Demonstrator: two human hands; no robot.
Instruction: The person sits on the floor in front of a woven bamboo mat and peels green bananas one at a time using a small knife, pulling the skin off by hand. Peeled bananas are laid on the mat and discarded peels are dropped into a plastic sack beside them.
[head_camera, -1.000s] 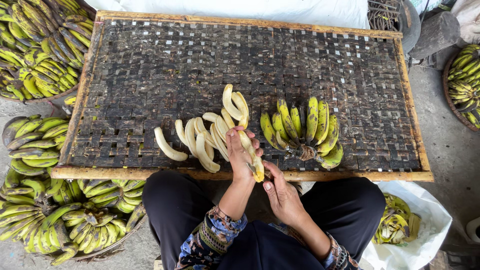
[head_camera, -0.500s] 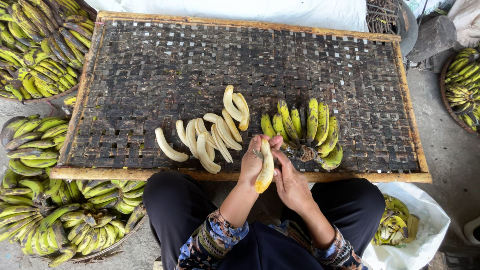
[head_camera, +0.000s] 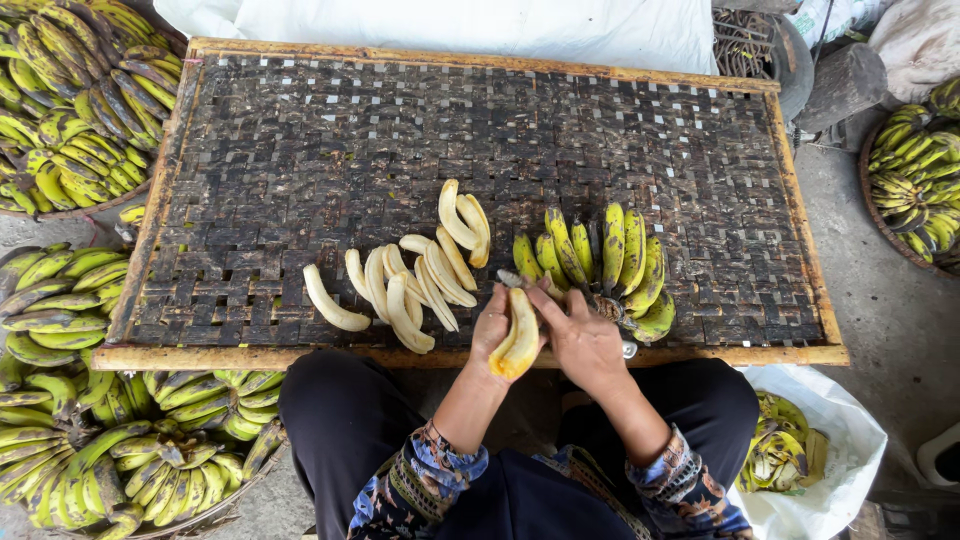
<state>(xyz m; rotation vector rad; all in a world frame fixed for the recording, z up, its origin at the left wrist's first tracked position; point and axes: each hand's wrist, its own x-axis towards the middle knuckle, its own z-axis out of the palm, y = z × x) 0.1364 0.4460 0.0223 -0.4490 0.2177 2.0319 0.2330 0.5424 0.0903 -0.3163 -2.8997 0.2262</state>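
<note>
A woven tray (head_camera: 300, 150) fills the middle of the frame. On its lower centre lie peeled bananas (head_camera: 410, 285), with an unpeeled bunch (head_camera: 600, 265) just right of them. Below both, at the tray's near edge, the left hand (head_camera: 492, 335) and right hand (head_camera: 585, 345) meet around one banana (head_camera: 518, 345). Baskets of bananas (head_camera: 70, 110) sit along the left edge, another basket (head_camera: 915, 180) at upper right, and a bag of peels (head_camera: 800, 455) at lower right.

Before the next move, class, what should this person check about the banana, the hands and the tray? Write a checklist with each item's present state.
1. Banana held firmly in left hand: ok.
2. Right hand touching the banana top: ok.
3. Peel fully off the banana: cannot tell.
4. Free space on tray for another fruit: ok.
5. Peeled bananas lying flat, away from the tray edge: ok.
6. Unpeeled bunch close to the right hand: ok.
</note>
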